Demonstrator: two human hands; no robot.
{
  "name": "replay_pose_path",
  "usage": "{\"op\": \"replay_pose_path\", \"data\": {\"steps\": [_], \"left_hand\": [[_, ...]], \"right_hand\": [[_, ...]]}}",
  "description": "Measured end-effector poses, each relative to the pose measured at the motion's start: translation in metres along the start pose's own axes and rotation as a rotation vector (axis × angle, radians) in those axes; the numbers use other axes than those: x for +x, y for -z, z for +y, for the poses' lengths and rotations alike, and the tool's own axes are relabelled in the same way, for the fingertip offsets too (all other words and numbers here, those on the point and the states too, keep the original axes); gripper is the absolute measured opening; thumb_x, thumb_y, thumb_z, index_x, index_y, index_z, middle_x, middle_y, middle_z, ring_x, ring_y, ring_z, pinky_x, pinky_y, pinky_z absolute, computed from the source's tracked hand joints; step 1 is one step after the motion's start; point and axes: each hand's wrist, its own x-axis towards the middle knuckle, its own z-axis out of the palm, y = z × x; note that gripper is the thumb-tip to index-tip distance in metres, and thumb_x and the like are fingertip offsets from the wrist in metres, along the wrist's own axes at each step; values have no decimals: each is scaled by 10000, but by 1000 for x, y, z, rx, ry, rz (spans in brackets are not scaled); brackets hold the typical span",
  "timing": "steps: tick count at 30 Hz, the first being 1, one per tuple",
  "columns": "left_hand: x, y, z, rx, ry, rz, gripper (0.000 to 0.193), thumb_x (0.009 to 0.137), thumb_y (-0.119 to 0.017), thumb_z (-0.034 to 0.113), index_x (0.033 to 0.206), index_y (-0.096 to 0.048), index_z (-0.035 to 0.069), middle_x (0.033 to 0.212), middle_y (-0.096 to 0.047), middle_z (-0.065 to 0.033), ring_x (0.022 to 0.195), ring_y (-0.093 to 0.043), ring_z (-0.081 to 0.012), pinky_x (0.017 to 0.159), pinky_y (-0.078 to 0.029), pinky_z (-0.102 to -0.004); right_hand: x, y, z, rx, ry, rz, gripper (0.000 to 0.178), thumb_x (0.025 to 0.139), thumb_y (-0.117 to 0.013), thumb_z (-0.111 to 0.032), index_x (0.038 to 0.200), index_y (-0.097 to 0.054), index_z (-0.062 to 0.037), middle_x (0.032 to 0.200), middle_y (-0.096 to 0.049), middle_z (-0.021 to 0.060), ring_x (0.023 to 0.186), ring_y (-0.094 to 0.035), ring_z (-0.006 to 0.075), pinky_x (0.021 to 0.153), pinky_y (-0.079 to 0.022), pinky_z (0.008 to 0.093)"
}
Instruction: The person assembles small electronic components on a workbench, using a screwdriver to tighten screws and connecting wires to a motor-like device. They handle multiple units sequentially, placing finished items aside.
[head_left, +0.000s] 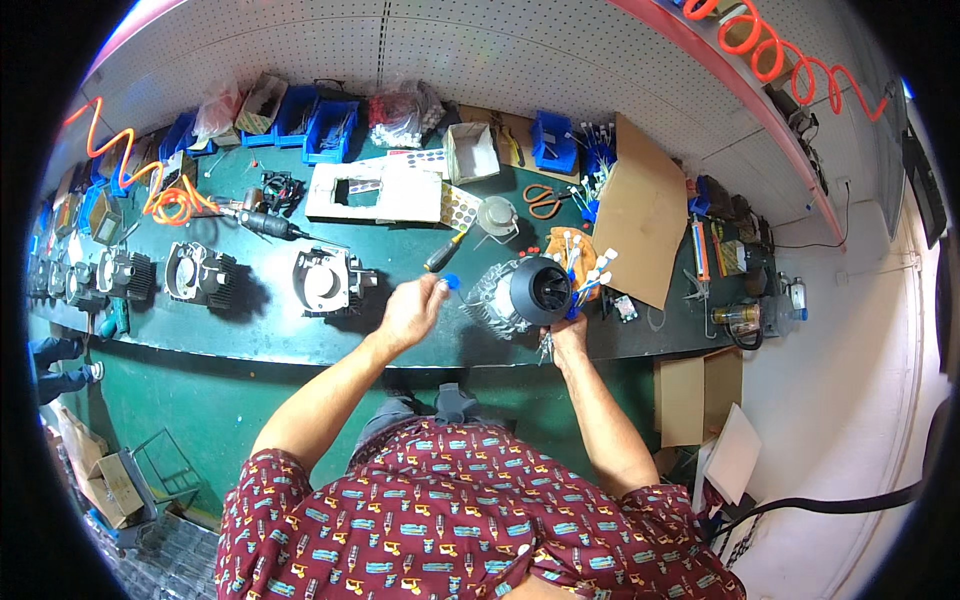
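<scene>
My left hand (411, 312) is over the bench's front part, fingertips pinched on a small blue piece (451, 282). To its right, my right hand (569, 338) is closed around what looks like a bundle of blue wires with white connectors (601, 264). Its fingers are partly hidden. Just above that hand is a round black housing (525, 291) with a finned opening. Crumpled clear plastic (490, 300) lies against the housing's left side. Beyond my left hand is a screwdriver (441, 255) with a dark and yellow handle.
Several metal motor units (325, 281) line the left of the green bench. A white foam frame (375, 192), orange-handled scissors (545, 201) and blue bins (331, 130) are farther back. A cardboard sheet (640, 215) leans at right. Orange coiled hoses (172, 205) hang at both sides.
</scene>
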Motion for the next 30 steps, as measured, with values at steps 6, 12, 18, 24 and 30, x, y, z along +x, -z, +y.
{"op": "replay_pose_path", "data": {"steps": [6,12,18,24,30], "left_hand": [[-30,5,38,239,-316,-430,257,950,-582,294,882,-646,55,792,-665,-222,774,-652,-436,679,-526,-532],[-41,-42,-34,567,0,-709,213,878,-602,223,901,-727,53,890,-720,-209,872,-705,-399,766,-566,-487],[-11,-24,-67,592,171,-280,261,888,-616,279,832,-731,51,870,-721,-202,847,-715,-388,744,-573,-498],[-24,13,-40,570,12,-294,378,804,-750,293,1113,-674,89,1079,-678,-151,1086,-619,-354,899,-507,-472],[-44,24,-15,233,-287,121,354,802,-716,110,1140,-642,33,1123,-649,-154,1087,-586,-349,926,-486,-431]], "right_hand": [[5,1,5,-12,-11,38,317,868,-693,14,1124,-563,-119,873,-663,17,620,-606,123,443,-485,277],[4,-2,-3,-16,-22,5,337,864,-682,29,1133,-547,-123,874,-661,19,629,-606,127,446,-474,278],[5,0,1,-21,-44,42,282,854,-679,47,1067,-568,-100,839,-660,31,599,-598,132,451,-483,284],[-4,-2,-5,16,-89,92,181,859,-693,-10,990,-589,-79,817,-653,40,554,-587,141,441,-472,294],[-59,18,-34,196,-11,150,158,857,-757,-132,965,-658,-72,726,-588,-7,563,-575,118,494,-483,277]]}}
